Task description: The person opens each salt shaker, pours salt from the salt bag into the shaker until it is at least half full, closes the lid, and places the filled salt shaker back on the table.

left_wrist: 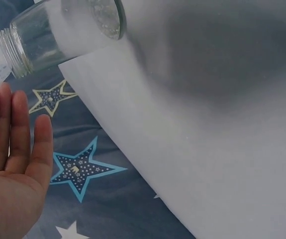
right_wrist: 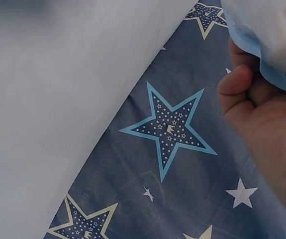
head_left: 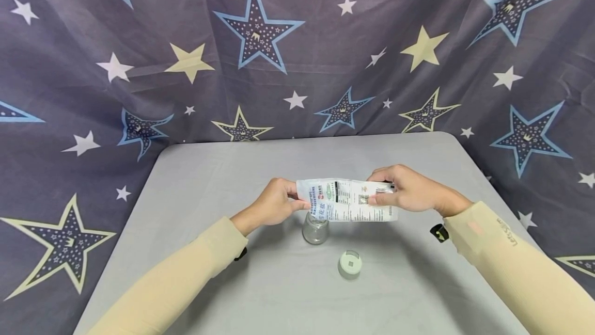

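Note:
A white printed salt bag (head_left: 348,210) is held on its side above the table by both hands. My left hand (head_left: 273,202) pinches its left end, thumb in front. At the bag's right end, my right hand (head_left: 409,189) grips with the thumb on the printed face. Beneath the left end stands a clear glass jar (head_left: 316,234), uncapped, its mouth partly hidden by the bag. In the left wrist view the bag's end meets the threaded neck of the jar (left_wrist: 38,40); grains show at the jar's base. White contents bulge in the bag (right_wrist: 282,30) in the right wrist view.
A pale green round lid (head_left: 350,262) lies on the table in front of the jar, slightly right. The grey-covered table (head_left: 223,170) ends at a dark curtain (head_left: 260,97) patterned with stars.

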`<state>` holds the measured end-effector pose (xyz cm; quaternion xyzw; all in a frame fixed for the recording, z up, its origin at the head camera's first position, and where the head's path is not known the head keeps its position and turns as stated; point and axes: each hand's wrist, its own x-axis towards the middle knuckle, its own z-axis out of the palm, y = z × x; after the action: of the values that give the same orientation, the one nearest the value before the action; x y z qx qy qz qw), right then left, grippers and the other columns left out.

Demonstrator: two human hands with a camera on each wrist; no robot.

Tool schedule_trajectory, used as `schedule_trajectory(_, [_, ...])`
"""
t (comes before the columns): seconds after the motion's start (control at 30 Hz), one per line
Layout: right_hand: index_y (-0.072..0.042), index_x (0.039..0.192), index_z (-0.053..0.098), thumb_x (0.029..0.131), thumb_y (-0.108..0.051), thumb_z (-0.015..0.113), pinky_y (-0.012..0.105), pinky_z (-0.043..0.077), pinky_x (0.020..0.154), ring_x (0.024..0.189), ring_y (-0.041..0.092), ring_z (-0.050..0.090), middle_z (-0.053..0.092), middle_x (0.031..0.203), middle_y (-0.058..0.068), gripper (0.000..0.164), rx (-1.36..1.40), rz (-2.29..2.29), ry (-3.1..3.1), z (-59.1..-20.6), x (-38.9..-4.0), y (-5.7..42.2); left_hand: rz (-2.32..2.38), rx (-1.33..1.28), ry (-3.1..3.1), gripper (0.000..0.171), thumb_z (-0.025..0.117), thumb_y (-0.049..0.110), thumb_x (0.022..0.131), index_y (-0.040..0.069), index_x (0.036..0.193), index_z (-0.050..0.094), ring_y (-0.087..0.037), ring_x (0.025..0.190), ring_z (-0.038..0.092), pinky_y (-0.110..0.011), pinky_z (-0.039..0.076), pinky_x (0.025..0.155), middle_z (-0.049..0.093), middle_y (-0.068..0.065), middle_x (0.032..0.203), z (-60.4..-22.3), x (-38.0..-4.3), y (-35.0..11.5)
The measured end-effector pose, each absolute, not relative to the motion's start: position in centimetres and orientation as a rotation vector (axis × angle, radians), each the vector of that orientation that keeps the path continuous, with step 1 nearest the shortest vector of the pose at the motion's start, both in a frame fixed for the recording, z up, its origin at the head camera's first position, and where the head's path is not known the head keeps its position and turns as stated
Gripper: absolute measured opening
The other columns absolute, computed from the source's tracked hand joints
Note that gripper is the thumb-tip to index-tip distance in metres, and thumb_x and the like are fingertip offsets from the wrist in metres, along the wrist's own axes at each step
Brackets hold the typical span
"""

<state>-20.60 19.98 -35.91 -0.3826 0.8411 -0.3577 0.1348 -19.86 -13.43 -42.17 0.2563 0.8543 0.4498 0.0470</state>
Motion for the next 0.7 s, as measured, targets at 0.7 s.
schedule_trajectory(0.7, [-0.016, 0.098, 0.076, 0.093, -0.016, 0.077, 0.028, 0.055, 0.076, 0.08, 0.012, 0.066, 0.071, 0.09, -0.007, 0.005, -1.183, -0.995, 2.456, -35.15, -20.81, 19.25, 1.386, 0.759, 2.61, 0.011, 0.085, 0.01, 0.084, 0.008, 0.094, 0.081, -0.008, 0.081, 0.071, -0.033, 0.059, 0.08, 0.077, 0.004, 0.083, -42.42, -19.67, -13.72])
